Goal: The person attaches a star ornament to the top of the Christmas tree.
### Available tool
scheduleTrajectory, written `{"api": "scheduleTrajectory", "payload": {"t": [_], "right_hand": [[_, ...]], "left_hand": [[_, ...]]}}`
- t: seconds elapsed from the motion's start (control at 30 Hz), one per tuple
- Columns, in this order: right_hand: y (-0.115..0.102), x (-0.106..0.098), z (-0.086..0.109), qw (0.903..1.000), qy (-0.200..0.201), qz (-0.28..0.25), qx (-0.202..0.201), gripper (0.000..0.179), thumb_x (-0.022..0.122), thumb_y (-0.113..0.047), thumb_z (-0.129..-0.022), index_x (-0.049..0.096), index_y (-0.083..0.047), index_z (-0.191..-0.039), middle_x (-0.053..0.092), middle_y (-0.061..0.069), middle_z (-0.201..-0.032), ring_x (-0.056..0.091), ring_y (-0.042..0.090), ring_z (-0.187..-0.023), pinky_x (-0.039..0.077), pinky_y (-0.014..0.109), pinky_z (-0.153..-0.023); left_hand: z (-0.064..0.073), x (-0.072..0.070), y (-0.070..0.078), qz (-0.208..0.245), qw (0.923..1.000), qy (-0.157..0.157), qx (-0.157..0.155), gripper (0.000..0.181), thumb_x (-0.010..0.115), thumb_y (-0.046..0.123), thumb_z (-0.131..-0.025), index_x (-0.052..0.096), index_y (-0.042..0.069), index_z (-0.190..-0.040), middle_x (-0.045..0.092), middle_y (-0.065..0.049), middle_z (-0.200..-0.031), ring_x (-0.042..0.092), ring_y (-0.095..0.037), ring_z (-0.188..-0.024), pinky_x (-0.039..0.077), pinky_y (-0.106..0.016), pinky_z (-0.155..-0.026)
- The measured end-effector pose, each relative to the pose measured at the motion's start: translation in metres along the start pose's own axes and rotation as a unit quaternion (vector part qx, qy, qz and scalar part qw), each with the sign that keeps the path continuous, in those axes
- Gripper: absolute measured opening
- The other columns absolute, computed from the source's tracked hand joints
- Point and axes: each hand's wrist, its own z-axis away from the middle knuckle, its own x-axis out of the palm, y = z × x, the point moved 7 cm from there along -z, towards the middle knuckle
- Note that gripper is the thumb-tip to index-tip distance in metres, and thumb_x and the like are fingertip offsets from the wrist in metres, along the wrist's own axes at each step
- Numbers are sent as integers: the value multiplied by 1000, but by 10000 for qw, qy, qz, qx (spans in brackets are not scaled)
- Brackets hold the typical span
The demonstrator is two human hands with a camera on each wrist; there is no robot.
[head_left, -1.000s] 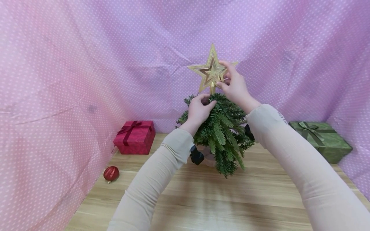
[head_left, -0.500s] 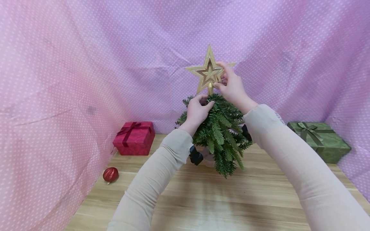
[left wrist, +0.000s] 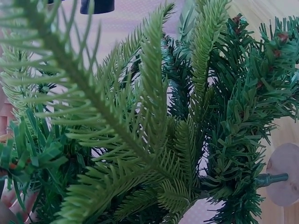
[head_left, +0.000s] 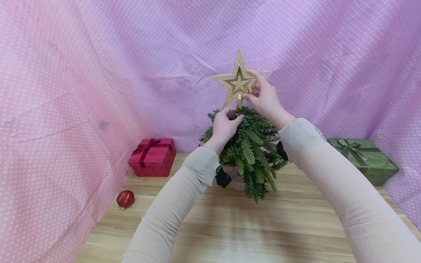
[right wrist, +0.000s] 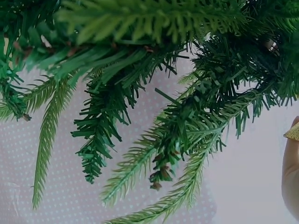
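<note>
In the head view a small artificial Christmas tree (head_left: 250,146) stands on the table, with a gold star tree topper (head_left: 239,82) upright at its tip. The right hand (head_left: 266,100) pinches the star's right side between thumb and fingers. The star's socket meets the top needles; how far the tip goes inside is hidden. Lower and to the left, the left hand (head_left: 225,126) curls thumb and fingers round the treetop. Green branches (left wrist: 154,121) fill the left wrist view. In the right wrist view, a finger (right wrist: 290,177) and a gold star point (right wrist: 292,133) show at the edge.
A red gift box (head_left: 152,157) with a dark ribbon sits at the table's back left, and a red bauble (head_left: 125,198) lies in front of it. At the right is a green gift box (head_left: 366,157). Pink dotted cloth (head_left: 98,73) hangs behind the wooden table (head_left: 263,230).
The star has shifted slightly left and down with the right hand in the first half second. The left hand keeps its place at the treetop. Since then hardly anything has moved.
</note>
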Motion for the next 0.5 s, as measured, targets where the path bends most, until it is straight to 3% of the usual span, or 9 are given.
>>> {"api": "scheduleTrajectory", "payload": {"t": [0.5], "right_hand": [[2, -9, 5, 9998, -71, -201, 2, 76, 66, -11, -89, 24, -29, -150, 60, 23, -114, 60, 36, -109, 50, 49, -91]], "left_hand": [[1, 1, 0, -35, 10000, -22, -67, 39, 64, 25, -92, 59, 10, -128, 60, -8, -124, 55, -21, -116, 47, -36, -96]]}}
